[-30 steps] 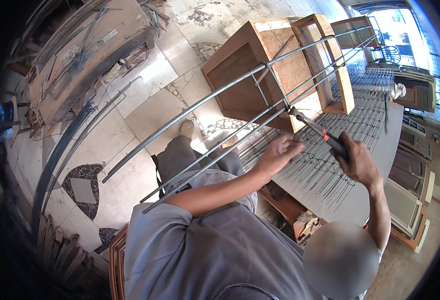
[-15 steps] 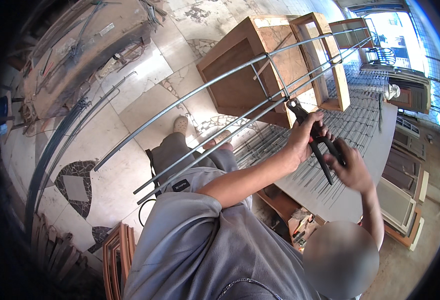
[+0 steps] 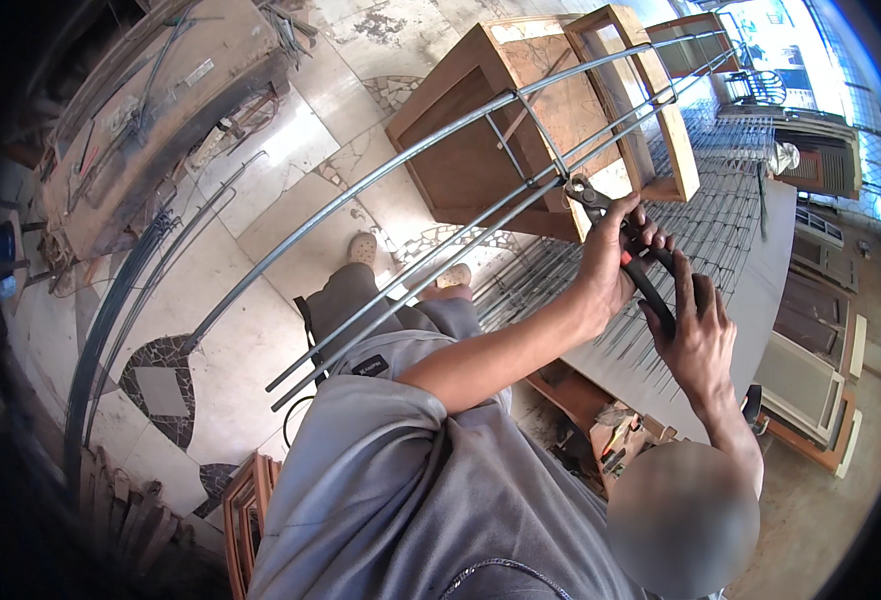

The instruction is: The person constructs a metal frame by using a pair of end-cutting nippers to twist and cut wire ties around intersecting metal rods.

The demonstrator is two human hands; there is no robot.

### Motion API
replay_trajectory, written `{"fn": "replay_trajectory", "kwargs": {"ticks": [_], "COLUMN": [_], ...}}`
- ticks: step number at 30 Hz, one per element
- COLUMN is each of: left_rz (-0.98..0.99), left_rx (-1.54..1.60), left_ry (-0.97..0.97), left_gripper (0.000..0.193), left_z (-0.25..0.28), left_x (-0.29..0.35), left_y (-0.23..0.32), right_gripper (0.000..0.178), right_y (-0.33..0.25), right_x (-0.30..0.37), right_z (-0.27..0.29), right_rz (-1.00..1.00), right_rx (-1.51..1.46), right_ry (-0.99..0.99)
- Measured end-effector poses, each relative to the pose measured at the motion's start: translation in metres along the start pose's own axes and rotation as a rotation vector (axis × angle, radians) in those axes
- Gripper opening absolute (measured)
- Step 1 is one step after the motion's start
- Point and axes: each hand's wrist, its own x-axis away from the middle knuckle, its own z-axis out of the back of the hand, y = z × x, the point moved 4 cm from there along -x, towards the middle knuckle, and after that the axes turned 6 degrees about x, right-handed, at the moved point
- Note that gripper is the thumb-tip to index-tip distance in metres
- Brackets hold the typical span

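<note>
Black-handled pincers with red marks slant up from my hands, their metal jaws at a crossing in a frame of long steel rods. Thin bent-wire stirrups cross these rods. My left hand is closed around the pincers just below the jaws. Lower down, my right hand has its fingers and thumb around the handle ends. Whether a tie wire sits in the jaws is too small to tell.
Behind the rods stands a wooden cabinet. Welded wire mesh lies on a grey sheet to the right. Bundled rods and a worn workbench are at the left. Wooden panels lean at far right.
The pincers' handles have come closer together. My right hand has shifted up toward my left hand, its fingers higher on the handles. The jaws remain at the rod crossing.
</note>
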Motion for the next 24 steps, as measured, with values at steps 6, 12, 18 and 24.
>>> {"fn": "replay_trajectory", "kwargs": {"ticks": [6, 12, 18, 24], "left_rz": [-0.023, -0.062, -0.130, -0.132], "left_rx": [-0.044, -0.277, -0.321, -0.175], "left_ry": [-0.035, 0.019, 0.093, 0.194], "left_gripper": [0.046, 0.042, 0.031, 0.027], "left_z": [0.016, 0.027, 0.033, 0.011], "left_x": [0.010, 0.021, 0.019, 0.021], "left_y": [-0.007, -0.014, -0.013, -0.022], "right_gripper": [0.059, 0.057, 0.059, 0.062], "right_y": [0.012, 0.025, 0.014, -0.016], "right_x": [-0.005, 0.023, 0.011, 0.036], "right_z": [-0.014, -0.061, -0.029, -0.026], "right_rz": [-0.142, -0.607, -0.265, 0.061], "right_rx": [-0.654, -1.654, -0.840, 0.523], "right_ry": [-0.246, -0.829, -0.488, 0.162]}}
